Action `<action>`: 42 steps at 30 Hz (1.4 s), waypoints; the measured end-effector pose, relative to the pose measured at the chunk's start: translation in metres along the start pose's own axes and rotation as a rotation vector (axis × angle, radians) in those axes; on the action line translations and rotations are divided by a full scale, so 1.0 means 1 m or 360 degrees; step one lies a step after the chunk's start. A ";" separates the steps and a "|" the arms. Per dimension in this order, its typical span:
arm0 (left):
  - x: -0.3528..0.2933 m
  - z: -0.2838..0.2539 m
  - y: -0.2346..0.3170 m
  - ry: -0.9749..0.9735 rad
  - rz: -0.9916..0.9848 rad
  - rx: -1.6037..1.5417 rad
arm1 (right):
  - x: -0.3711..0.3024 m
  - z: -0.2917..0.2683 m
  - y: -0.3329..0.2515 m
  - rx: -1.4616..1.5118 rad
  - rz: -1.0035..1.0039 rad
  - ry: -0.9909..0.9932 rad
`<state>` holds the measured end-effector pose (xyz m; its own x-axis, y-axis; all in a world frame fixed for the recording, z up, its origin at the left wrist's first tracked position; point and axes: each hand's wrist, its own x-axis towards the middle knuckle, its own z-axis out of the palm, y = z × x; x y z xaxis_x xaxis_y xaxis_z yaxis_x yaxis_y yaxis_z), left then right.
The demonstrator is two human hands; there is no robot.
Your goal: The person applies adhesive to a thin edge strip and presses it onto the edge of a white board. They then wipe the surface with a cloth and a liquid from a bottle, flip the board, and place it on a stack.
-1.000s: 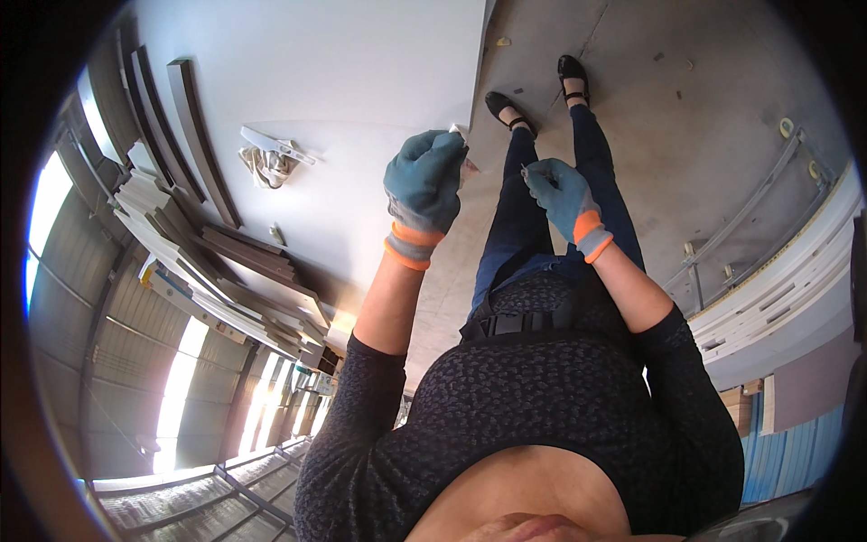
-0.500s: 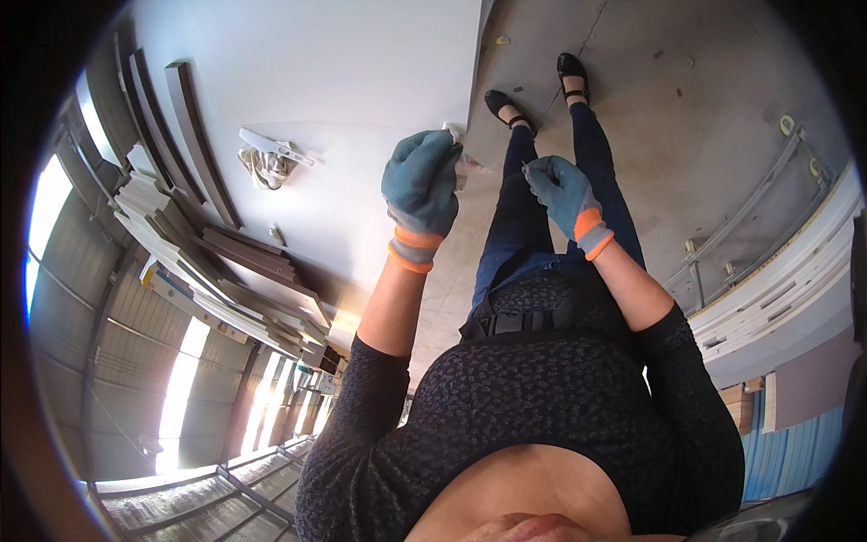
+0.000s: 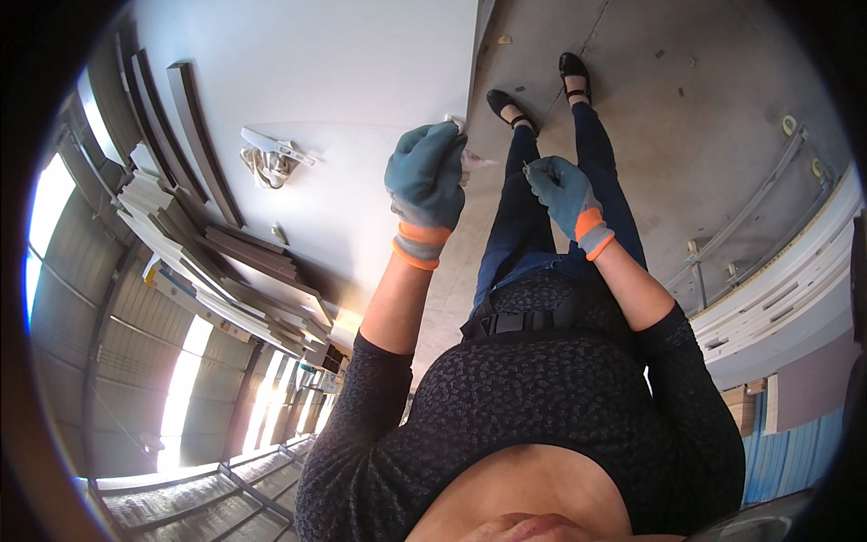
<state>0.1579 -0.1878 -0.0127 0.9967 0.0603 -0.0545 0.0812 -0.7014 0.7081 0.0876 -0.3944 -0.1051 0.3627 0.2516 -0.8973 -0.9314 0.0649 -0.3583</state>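
Whitish material (image 3: 455, 121) shows at the far edge of the left hand (image 3: 426, 173), touching it; the left hand is closed on it, fingers curled. Right hand (image 3: 557, 191), well apart to the right, pinches a thin piece (image 3: 526, 168), too small to identify. Crumpled cloth (image 3: 267, 169) lies farther left on the counter (image 3: 343, 72).

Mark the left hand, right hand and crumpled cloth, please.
Left hand (image 3: 424, 176): head view, on the back of the blue-grey glove.
Right hand (image 3: 562, 194): head view, on the middle of the glove.
Cloth (image 3: 264, 170): head view, on its crumpled folds.
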 end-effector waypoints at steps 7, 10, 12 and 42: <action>0.004 0.000 0.002 -0.0033 0.0026 0.0062 | -0.002 0.001 -0.005 0.0008 0.0069 -0.0013; 0.006 -0.001 0.000 -0.0088 0.0054 0.0052 | 0.000 0.000 0.000 -0.0012 -0.0019 -0.0027; 0.006 -0.002 0.001 -0.0180 0.0060 0.0029 | 0.003 0.001 0.004 -0.0018 -0.0043 -0.0019; -0.031 0.006 0.010 -0.0191 -0.0521 -0.0445 | 0.007 -0.004 0.011 -0.0153 -0.0121 -0.0020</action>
<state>0.1282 -0.2012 -0.0084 0.9135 0.1526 -0.3771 0.4045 -0.4394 0.8021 0.0802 -0.3961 -0.1162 0.4314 0.2618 -0.8634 -0.8935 -0.0086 -0.4490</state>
